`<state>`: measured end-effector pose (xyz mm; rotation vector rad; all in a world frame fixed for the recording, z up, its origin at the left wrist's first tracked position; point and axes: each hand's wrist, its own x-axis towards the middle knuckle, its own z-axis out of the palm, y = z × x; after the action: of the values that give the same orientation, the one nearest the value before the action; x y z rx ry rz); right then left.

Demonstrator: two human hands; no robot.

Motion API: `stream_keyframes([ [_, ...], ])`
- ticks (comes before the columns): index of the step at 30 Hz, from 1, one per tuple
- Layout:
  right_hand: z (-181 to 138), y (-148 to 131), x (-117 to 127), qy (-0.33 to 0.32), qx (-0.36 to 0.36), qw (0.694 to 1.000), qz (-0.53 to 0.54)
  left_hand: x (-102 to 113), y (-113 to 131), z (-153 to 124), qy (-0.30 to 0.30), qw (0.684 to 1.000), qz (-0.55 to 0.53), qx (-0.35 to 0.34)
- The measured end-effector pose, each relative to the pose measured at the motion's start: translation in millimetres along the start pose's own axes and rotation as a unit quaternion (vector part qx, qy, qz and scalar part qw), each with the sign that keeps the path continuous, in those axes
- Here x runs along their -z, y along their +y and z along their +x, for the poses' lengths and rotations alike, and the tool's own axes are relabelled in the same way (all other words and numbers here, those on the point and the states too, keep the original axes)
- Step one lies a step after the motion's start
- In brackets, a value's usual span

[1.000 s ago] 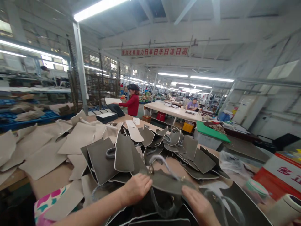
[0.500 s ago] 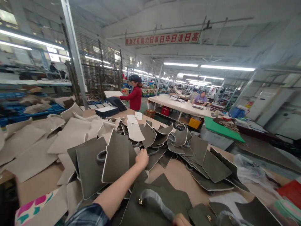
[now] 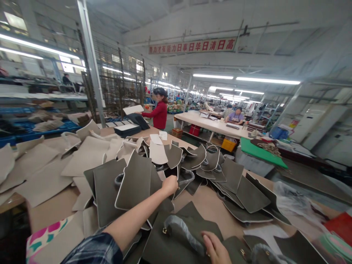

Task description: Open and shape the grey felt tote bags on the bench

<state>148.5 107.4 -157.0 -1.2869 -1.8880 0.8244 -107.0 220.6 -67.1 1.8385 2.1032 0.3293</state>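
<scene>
My left hand reaches into the dark olive pile at the middle of the table. Its fingers are closed at a dark bag panel whose plastic-wrapped handle stands out beside the knuckles; the exact grip is hidden. Close to me lies another dark olive bag panel with a wrapped handle and gold-coloured fittings. My right hand rests on this near panel beside the handle's right end, with its fingers stretched out. To the left of my left hand, more dark panels with pale edges lean upright.
Beige panels cover the table's left side. More dark panels lie fanned at the right, near clear plastic. A co-worker in red stands beyond the far edge. Another person is at a long table behind.
My left hand has moved slightly right, and the wrapped handle beside it has risen and now shows more fully. My right hand has come up further into view over the near panel.
</scene>
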Motion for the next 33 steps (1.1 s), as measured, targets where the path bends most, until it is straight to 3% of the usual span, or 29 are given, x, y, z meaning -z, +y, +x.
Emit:
stream_keyframes([
  [3,14,-32,12,-0.005,-0.101,0.983,0.155,22,23,-31,0.038,0.996,0.009,-0.080],
  [6,22,-66,21,0.049,-0.167,0.933,0.315,31,55,-73,0.055,0.983,0.021,-0.173],
  [10,16,-98,31,0.020,-0.249,0.867,0.431,10,95,-146,0.033,0.952,0.043,-0.302],
  [13,-1,-101,37,0.029,-0.274,0.859,0.431,-13,108,-197,0.006,0.916,0.055,-0.398],
  [16,-31,-99,49,0.063,-0.253,0.859,0.441,-19,99,-230,0.023,0.892,0.007,-0.450],
  [18,-56,-101,61,0.046,-0.237,0.854,0.461,-13,84,-239,0.091,0.898,-0.090,-0.420],
  [20,-81,-109,72,0.011,-0.231,0.849,0.476,-5,68,-239,0.158,0.911,-0.222,-0.310],
  [22,-103,-120,79,-0.028,-0.226,0.846,0.482,-1,57,-240,0.123,0.896,-0.385,-0.182],
  [24,-119,-131,81,-0.067,-0.203,0.851,0.480,-1,51,-245,-0.016,0.828,-0.554,-0.087],
  [26,-130,-141,80,-0.090,-0.164,0.872,0.453,-5,50,-256,-0.129,0.727,-0.674,-0.026],
  [27,-133,-145,79,-0.089,-0.144,0.889,0.425,-7,50,-263,-0.151,0.686,-0.712,-0.002],
  [29,-136,-152,77,-0.064,-0.104,0.932,0.342,-11,50,-278,-0.145,0.637,-0.757,0.034],
  [33,-141,-155,72,0.021,-0.064,0.995,0.067,-17,47,-301,-0.122,0.609,-0.781,0.063],
])
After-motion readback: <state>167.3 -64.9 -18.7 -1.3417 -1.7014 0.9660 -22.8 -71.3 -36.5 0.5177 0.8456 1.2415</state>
